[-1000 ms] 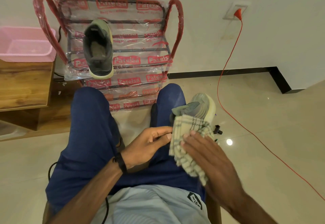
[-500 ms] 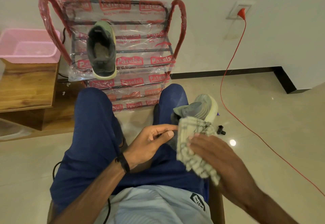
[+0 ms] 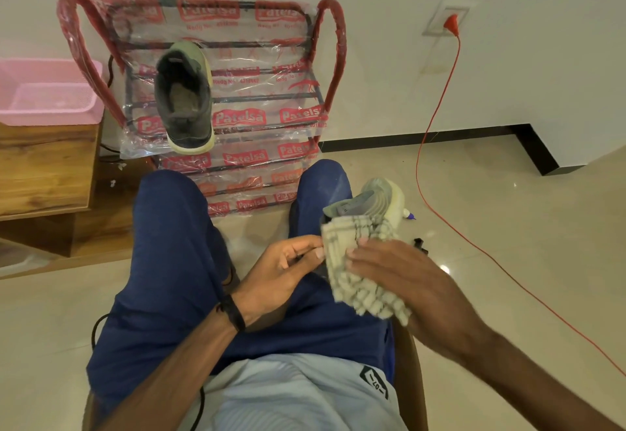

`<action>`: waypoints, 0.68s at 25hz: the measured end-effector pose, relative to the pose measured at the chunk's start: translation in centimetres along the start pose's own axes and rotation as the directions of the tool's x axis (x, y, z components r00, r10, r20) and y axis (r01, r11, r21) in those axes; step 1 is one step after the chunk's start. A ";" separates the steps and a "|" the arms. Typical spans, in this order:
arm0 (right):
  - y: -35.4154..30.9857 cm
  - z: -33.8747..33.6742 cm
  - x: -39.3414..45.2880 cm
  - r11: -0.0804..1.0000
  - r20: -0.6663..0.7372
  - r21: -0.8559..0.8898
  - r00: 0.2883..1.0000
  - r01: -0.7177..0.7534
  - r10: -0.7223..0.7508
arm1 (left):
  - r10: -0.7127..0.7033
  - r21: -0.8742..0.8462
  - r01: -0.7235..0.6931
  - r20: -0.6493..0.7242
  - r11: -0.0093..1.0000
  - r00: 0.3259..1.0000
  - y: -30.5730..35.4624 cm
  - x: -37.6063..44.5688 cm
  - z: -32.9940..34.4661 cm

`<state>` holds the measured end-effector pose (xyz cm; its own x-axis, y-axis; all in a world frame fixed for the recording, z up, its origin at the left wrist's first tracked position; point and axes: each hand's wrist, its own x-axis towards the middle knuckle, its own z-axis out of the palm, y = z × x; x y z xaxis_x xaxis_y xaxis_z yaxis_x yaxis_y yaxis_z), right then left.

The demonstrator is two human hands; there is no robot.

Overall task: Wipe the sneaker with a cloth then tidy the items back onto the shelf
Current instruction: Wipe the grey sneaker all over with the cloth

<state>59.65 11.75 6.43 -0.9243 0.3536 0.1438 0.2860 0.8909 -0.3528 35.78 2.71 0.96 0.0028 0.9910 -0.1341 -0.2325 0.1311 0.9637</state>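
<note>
While the person sits facing the shelf [image 3: 216,98], the sneaker [image 3: 376,198] rests on the right thigh, toe pointing away, so its side faces up for wiping. The right hand [image 3: 399,271] lies with fingers spread over the checked cloth [image 3: 352,261], pressing it against the shoe. The left hand [image 3: 284,268] pinches the cloth's near edge, probably to keep it taut. A second sneaker [image 3: 186,98] already sits near the shelf's left edge.
</note>
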 end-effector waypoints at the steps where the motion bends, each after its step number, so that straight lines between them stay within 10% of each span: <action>1: 1.3 -0.1 0.5 0.985 -0.042 0.090 0.987 -0.148 0.152 | -0.011 0.018 0.011 -0.002 1.000 1.000 0.1 0.0 0.0; 3: 3.1 -0.5 0.8 0.946 -0.109 0.172 0.949 -0.276 0.297 | -0.019 0.048 0.019 -0.001 0.999 1.000 0.3 -0.1 0.0; 8: 1.0 -1.2 -0.5 0.993 0.080 0.114 0.996 -0.038 0.029 | -0.029 0.063 0.031 -0.025 0.998 0.999 0.0 -1.4 -0.5; 13: 6.8 -2.0 1.4 0.957 -0.038 0.107 0.961 -0.269 0.274 | -0.015 0.120 0.013 0.017 0.993 1.000 0.2 -1.2 0.1; 17: 2.3 -2.0 0.6 0.975 0.049 0.175 0.991 -0.134 0.128 | -0.028 0.185 0.034 -0.040 0.982 0.999 0.3 -1.6 -0.3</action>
<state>60.20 14.56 7.55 -0.8915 0.4501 0.0521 0.3589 0.7716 -0.5252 35.39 1.18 1.39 -0.0294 0.9851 -0.1697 -0.0480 0.1682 0.9846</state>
